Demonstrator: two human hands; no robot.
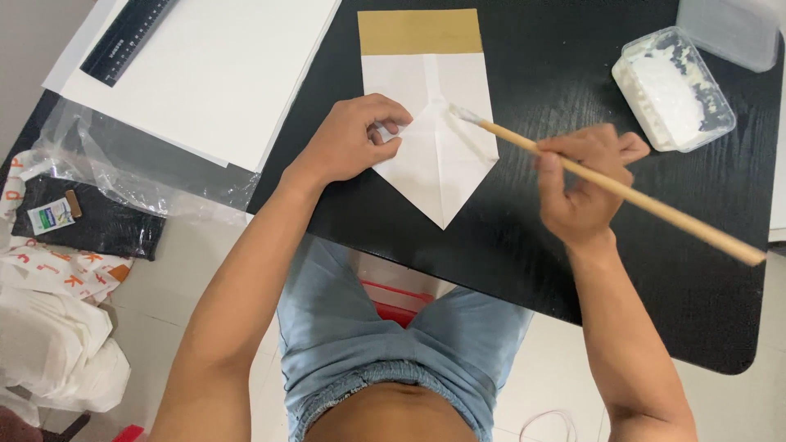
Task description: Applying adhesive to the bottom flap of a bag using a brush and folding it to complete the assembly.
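A folded white paper piece with a pointed lower end and a tan band at its top lies on the black table. My left hand presses on its left edge, fingertips pinching a fold. My right hand holds a long wooden-handled brush, whose white-tipped bristles touch the paper near its upper right fold. The brush handle slants down to the right past my wrist.
A clear plastic tub of white paste stands at the upper right, with another clear box behind it. White sheets with a black ruler lie at the upper left over clear plastic wrap. Bags lie on the floor at left.
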